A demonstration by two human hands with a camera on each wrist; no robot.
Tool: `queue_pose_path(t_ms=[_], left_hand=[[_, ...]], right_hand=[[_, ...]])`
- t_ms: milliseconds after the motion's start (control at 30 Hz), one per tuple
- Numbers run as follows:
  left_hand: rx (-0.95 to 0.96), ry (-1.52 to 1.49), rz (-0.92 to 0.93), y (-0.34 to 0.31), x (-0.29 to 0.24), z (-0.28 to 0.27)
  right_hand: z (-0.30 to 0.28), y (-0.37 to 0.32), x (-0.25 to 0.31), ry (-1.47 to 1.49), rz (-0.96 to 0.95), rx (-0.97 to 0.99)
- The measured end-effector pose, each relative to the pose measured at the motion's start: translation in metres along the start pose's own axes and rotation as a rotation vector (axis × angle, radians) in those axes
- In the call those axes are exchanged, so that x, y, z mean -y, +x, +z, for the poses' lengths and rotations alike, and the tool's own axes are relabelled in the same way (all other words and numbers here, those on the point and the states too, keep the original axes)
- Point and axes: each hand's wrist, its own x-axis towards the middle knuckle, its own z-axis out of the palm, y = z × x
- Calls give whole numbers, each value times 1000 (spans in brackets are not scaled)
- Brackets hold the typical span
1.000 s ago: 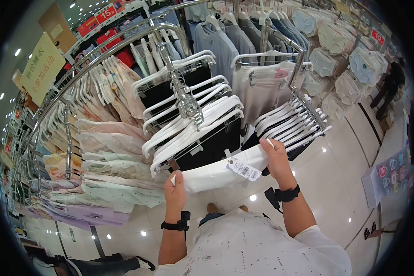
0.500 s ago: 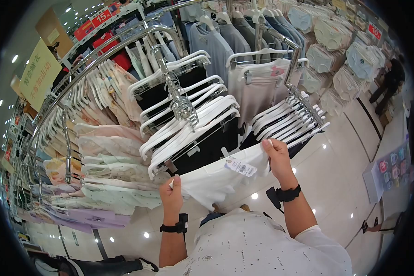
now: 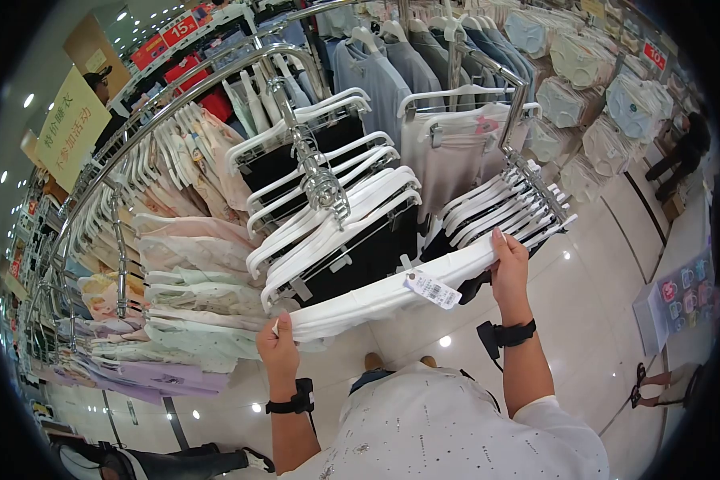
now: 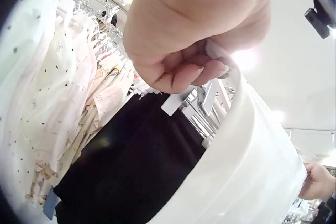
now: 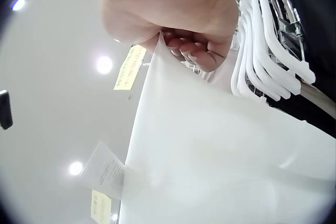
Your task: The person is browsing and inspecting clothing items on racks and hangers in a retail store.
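A white garment [image 3: 352,304] is stretched sideways by its waistband in front of the body. My left hand [image 3: 278,352] pinches one end of the band, thumb on top and fingers curled beneath. At the other end, my right hand [image 3: 510,268] pinches the band the same way. A printed price tag [image 3: 434,289] hangs over the front of the cloth. In the left wrist view the white cloth [image 4: 236,150] runs taut from my left hand toward the right one. The right wrist view shows the cloth [image 5: 210,134] drawn to a point at the right fingers.
Just beyond the garment, black clothing [image 3: 360,268] hangs from white hangers [image 3: 352,212] on a chrome rack [image 3: 176,88]. More white hangers [image 3: 504,208] crowd a sloping arm near my right hand. Pastel clothes [image 3: 192,280] hang at left. A person [image 3: 680,148] stands far right.
My hands have moved farther apart, the left one down and left, the right one up and right. The sagging white garment is now pulled into a narrower, tauter strip.
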Motion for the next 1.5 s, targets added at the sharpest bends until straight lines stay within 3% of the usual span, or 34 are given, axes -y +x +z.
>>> queue_pose_path(t_ms=[167,433,600,667,800,867,900,967,1000,1033,1067,1133,1200,1233,1333,1367,1433,1500], left_hand=[[38,39,-9,-5,-3,-8],[61,62,-67,-8,-6,-18],[10,49,30,-6,-8,5],[123,85,4,-6,-20,30],[211,127,-49,5,-33,34],[220,24,139,5,-35,38],[216,24,137,5,-37,43],[321,-68,354,7,-44,56],[317,-67,354,6,-48,60],[452,-93,241,3,-54,63],[587,-119,127,2,-58,67],[652,-104,135,3,-61,78],[805,-48,118,3,-75,86],[810,-47,118,2,-73,91],[777,-76,216,1,-69,101],[752,-45,218,1,-72,101],[718,-14,217,1,-73,98],[663,89,92,2,-69,95]], right_hand=[[-1,0,9,25,-17,-70],[-8,-3,10,-76,-24,-5],[13,-15,16,-101,-4,81],[26,-20,13,-262,-56,244],[30,-18,9,-331,-85,279],[25,-18,7,-335,-90,288],[18,-15,4,-390,-78,314],[21,-16,5,-443,-67,347],[25,-20,6,-511,-186,333],[32,-24,10,-577,-306,315],[38,-30,16,-577,-306,315],[50,-43,30,-695,-351,557],[68,-53,32,-619,-470,791],[78,-61,35,-566,-387,867],[95,-69,16,-515,-263,1025],[101,-74,33,-569,-105,996],[100,-71,20,-583,-117,999],[98,-69,16,-598,-126,1003]])
